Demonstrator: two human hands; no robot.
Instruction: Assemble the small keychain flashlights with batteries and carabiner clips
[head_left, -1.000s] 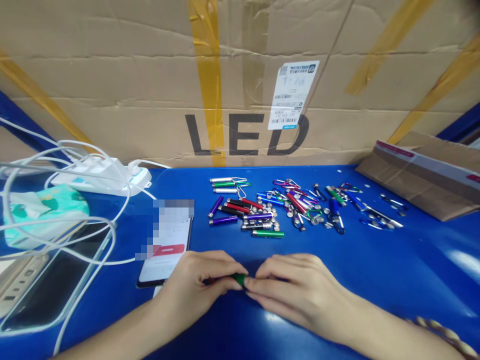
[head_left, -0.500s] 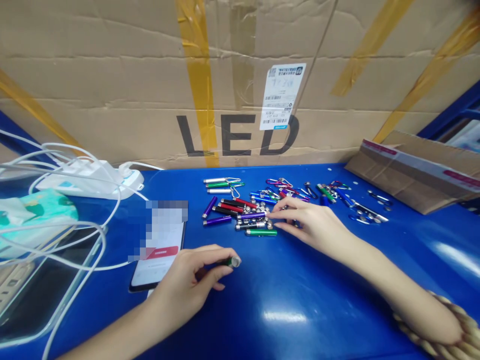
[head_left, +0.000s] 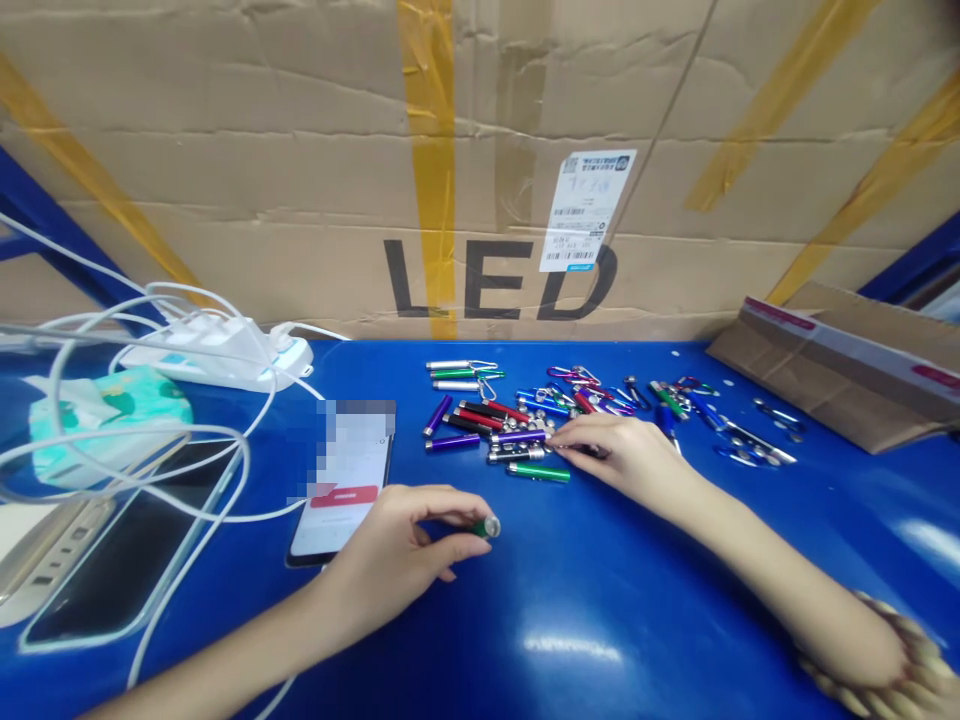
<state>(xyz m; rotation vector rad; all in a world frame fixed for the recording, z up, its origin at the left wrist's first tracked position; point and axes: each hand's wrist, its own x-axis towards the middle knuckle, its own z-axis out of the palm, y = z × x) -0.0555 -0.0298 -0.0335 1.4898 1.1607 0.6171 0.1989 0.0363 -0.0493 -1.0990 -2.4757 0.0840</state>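
The left hand (head_left: 405,545) has its fingers pinched around a small green flashlight (head_left: 482,526), near the phone (head_left: 330,540) on the blue table (head_left: 645,600). One round, silvery end pokes out, but I can't tell if it is open. The right hand (head_left: 630,455) is at the edge of the pile, by the end of a purple flashlight (head_left: 517,437). Its fingers are close together, and I can't tell if they hold anything.

The work looks only part done. At the back, two silver flashlights (head_left: 454,386) and a green one lie side by side, with metal clips at their ends. They look like the neatest ones. Much seems left: red, black and purple flashlights lie loose, with little silver discs (head_left: 535,424) among them. Farther right, more flashlights and colored clips (head_left: 574,375) are jumbled together.
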